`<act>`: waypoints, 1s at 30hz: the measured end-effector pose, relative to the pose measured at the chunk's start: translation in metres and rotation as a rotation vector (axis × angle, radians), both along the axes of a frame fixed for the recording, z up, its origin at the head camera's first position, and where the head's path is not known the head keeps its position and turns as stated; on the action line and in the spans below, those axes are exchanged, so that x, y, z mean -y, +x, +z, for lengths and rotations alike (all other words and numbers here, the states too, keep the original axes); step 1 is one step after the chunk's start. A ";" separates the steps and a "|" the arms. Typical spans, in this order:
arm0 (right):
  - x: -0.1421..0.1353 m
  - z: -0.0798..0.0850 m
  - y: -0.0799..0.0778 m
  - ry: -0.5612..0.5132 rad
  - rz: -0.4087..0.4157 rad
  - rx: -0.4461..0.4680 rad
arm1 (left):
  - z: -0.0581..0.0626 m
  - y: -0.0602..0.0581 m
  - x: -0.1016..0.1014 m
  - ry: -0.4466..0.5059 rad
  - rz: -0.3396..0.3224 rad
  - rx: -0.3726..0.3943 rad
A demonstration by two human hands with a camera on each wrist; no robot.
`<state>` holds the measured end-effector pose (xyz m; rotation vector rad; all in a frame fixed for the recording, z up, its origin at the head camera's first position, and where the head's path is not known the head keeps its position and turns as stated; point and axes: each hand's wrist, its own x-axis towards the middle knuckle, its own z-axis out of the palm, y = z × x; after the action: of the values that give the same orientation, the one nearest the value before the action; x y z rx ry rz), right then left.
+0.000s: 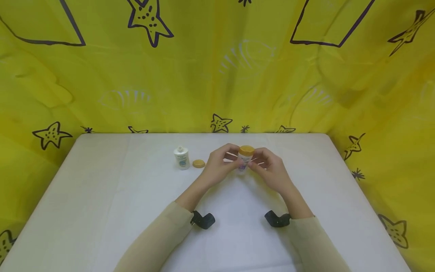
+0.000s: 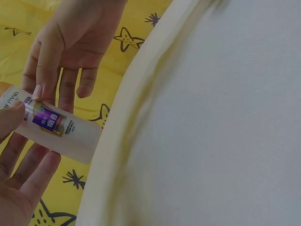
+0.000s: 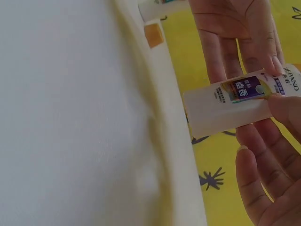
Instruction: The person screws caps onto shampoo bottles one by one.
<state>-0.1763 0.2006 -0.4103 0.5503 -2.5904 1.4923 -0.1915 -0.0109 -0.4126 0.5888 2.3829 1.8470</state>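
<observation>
Upright in the head view, a small white bottle with a gold cap is between the two hands. The left hand grips it from one side, thumb on the front and fingers behind. From the other side the right hand holds it with thumb and fingers. A purple label on the bottle shows in the left wrist view, along with the left hand and the right hand. The right wrist view shows the same bottle between both hands. Whether its base touches the table is unclear.
To the left on the white table stands a second white bottle, its narrow neck uncovered. A loose gold cap lies beside it. Behind the table hangs a yellow curtain with starfish drawings. Black wrist devices jut from both sleeves.
</observation>
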 end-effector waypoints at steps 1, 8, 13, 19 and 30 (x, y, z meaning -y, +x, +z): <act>-0.001 -0.001 -0.002 -0.003 -0.004 0.000 | -0.001 -0.002 -0.002 0.000 0.002 -0.004; -0.006 -0.003 -0.011 0.002 -0.046 0.012 | -0.011 -0.017 -0.016 -0.011 0.013 -0.028; 0.000 0.010 -0.006 0.030 -0.062 0.040 | -0.018 -0.022 -0.022 -0.033 0.029 -0.028; -0.002 0.009 -0.004 0.041 -0.070 0.046 | -0.024 -0.023 -0.026 -0.032 0.024 -0.014; -0.016 -0.019 -0.017 0.009 -0.069 0.062 | -0.023 -0.020 -0.025 0.003 -0.003 0.002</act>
<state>-0.1928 0.2171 -0.4292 0.4179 -2.6342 1.5001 -0.2115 0.0140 -0.4357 0.5906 2.3773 1.8494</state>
